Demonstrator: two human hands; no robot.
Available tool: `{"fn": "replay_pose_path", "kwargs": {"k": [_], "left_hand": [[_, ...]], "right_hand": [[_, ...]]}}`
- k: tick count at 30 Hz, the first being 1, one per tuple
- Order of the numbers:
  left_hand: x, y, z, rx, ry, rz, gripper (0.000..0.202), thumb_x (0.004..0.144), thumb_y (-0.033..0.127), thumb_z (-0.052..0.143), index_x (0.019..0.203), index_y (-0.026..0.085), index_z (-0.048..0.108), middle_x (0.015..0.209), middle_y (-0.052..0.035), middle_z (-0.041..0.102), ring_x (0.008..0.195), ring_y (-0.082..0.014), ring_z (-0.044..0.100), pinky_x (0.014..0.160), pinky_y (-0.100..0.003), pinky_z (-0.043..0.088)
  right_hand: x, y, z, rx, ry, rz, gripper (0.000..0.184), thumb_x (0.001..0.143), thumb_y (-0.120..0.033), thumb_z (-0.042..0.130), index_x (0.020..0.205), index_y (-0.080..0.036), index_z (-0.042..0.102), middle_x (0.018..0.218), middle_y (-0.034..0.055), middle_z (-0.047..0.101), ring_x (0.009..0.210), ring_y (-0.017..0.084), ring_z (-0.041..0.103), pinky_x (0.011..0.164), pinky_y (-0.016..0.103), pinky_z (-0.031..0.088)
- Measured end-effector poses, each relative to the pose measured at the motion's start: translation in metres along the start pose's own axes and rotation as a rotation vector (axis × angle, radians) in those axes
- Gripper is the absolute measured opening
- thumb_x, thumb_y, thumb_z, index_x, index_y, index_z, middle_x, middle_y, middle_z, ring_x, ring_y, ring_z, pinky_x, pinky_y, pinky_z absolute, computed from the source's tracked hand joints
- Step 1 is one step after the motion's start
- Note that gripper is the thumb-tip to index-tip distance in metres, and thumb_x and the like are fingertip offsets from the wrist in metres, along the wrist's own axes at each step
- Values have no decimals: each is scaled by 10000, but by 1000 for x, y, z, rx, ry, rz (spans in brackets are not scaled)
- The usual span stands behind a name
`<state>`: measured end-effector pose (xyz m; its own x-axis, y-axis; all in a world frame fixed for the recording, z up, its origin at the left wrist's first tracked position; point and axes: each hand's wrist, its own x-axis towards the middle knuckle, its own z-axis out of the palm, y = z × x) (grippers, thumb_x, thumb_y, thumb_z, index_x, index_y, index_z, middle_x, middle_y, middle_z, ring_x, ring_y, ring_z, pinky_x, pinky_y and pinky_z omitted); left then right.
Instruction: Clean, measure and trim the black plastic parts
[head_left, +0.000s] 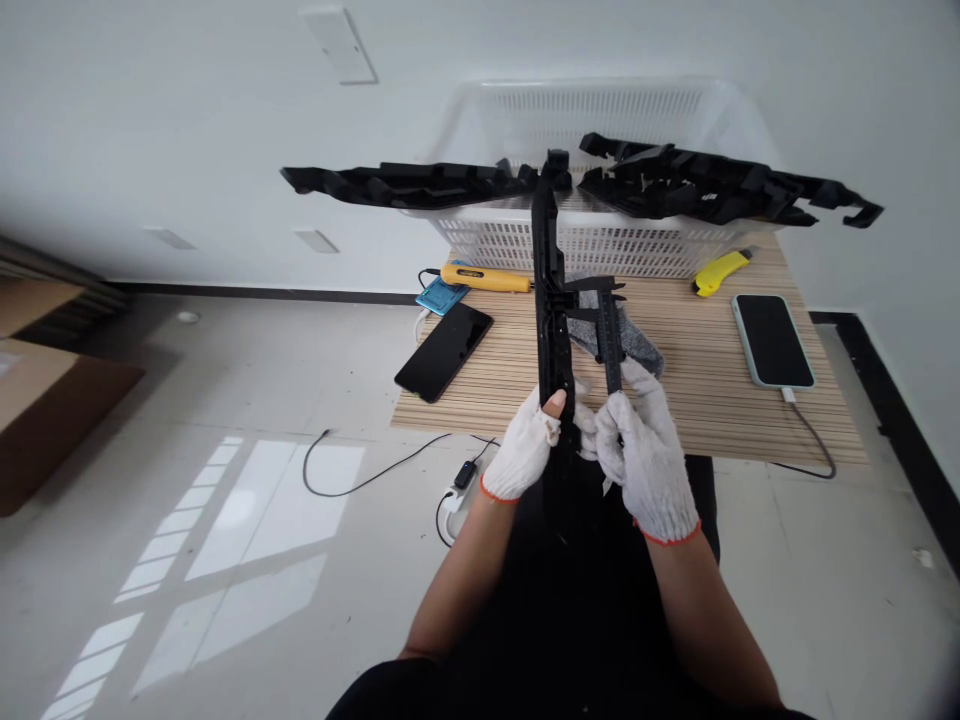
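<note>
Right, nearest us, the gloved left hand [525, 447] is clamped on the near end of the black part [553, 345], bare thumb tip pressing down. Should that thumb slacken, I'd expect the long part to swing, since its far end reaches out toward the basket [622, 250] with no support to be seen. Just beside it, the gloved right hand [649, 460] has its fingers closed around the caliper [609, 340], whose jaws stand at the part's right side, about midway along. Pinching it or merely alongside? I cannot tell! A tilt of that wrist could skew them or scrape the surface, and loose glove fabric could make the fingers fumble. Beyond, the grey cloth [639, 348] lies on the table [690, 375]. Out left, the dark phone [444, 352]; out right, the pale-cased phone [772, 340] on its cable [812, 435]: a dropped caliper might strike either. Farther, left, the yellow tool [491, 279] points at the part; if hot, it could mark it. The cutter [721, 271] sits far right. Farthest, more black parts [697, 183] sprawl across the basket, overhanging, so a knock might tip them off
</note>
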<state>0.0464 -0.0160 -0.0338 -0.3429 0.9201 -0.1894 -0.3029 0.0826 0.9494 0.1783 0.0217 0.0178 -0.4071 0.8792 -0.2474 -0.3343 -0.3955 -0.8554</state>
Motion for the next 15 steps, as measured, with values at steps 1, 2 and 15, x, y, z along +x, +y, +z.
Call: {"fn": "replay_pose_path", "kwargs": {"k": [1, 2, 15], "left_hand": [[0, 0, 0, -2, -13, 3, 454, 913, 630, 695, 946, 177, 692, 747, -14, 665, 660, -131, 590, 628, -230, 504], [0, 0, 0, -5, -30, 4, 454, 920, 629, 685, 945, 176, 688, 741, -13, 663, 643, -127, 581, 618, -231, 499], [-3, 5, 5, -4, -32, -26, 439, 919, 607, 684, 973, 171, 692, 794, -43, 706, 647, -139, 609, 612, -250, 520]], "right_hand": [[0, 0, 0, -2, 1, 8, 618, 888, -505, 776, 1400, -333, 475, 608, -126, 424, 424, 58, 303, 400, 191, 218], [0, 1, -1, -2, 5, 17, 673, 884, -503, 780, 1445, -336, 446, 607, -129, 424, 420, 56, 296, 395, 187, 212], [6, -7, -6, 0, -25, 92, 829, 832, -328, 722, 1572, -356, 351, 505, -147, 359, 381, 68, 221, 373, 177, 169]]}}
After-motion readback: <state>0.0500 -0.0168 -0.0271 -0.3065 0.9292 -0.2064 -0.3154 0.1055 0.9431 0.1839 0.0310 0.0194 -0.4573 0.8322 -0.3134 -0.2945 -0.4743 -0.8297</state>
